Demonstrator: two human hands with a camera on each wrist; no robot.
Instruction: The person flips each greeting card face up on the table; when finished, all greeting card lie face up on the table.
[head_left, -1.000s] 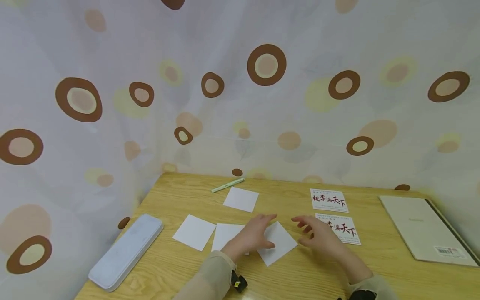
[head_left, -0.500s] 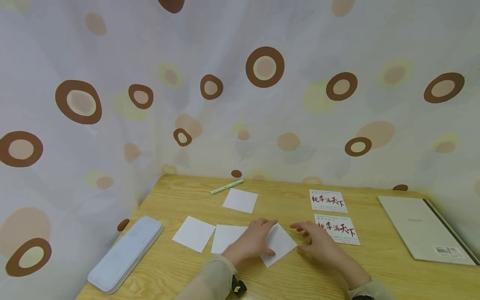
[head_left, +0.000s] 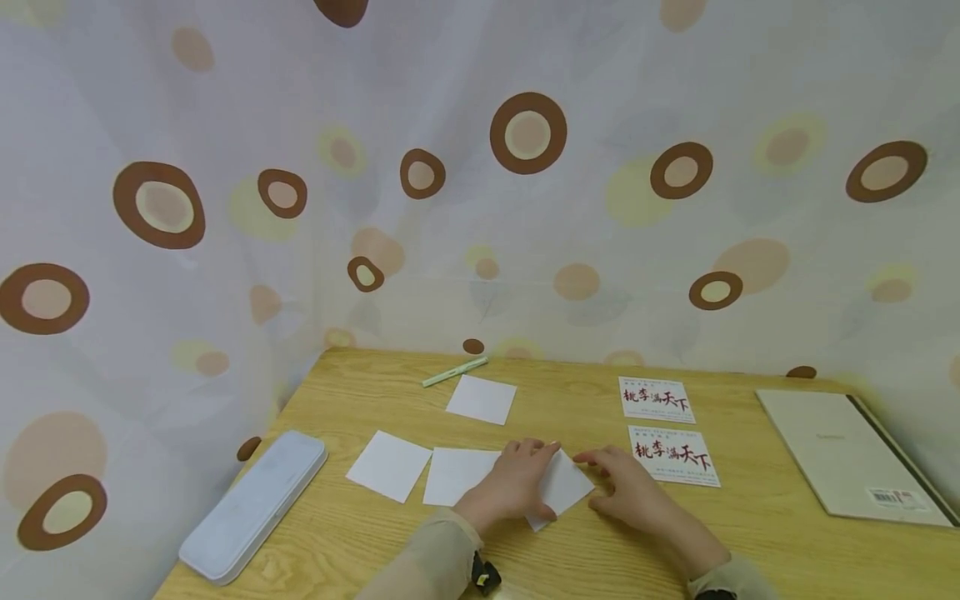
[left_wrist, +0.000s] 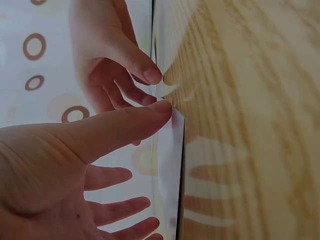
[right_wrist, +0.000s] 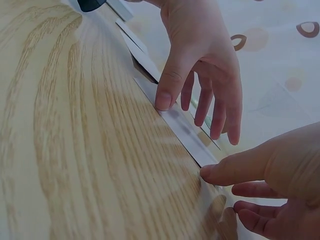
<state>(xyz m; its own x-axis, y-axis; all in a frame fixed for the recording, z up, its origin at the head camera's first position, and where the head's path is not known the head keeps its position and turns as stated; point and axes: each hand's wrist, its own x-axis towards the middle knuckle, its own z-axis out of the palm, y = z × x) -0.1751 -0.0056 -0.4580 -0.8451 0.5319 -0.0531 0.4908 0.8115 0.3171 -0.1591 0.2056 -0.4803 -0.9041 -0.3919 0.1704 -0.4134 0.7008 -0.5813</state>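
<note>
A square white sheet of paper (head_left: 567,481) lies turned like a diamond on the wooden table, between both hands. My left hand (head_left: 510,482) covers its left part; in the right wrist view the left thumb (right_wrist: 165,97) touches the sheet near its front edge while the other fingers reach loosely past it. At the sheet's right corner is my right hand (head_left: 633,493), its thumb (right_wrist: 212,172) right at the corner and its fingers loosely bent. Left of them lies another white sheet (head_left: 459,477), partly hidden by the left hand, with a third one (head_left: 388,467) beside it.
Farther back lie a white sheet (head_left: 482,400) and a pale green pen (head_left: 455,372). Two cards with red characters, a far one (head_left: 657,400) and a near one (head_left: 673,457), sit right of centre. A white case (head_left: 255,504) is at left, a cream pad (head_left: 832,450) at right.
My left hand has shifted slightly right over the diamond-turned sheet. The right hand has edged left to its corner, so the hands are closer together, and the near card shows more fully.
</note>
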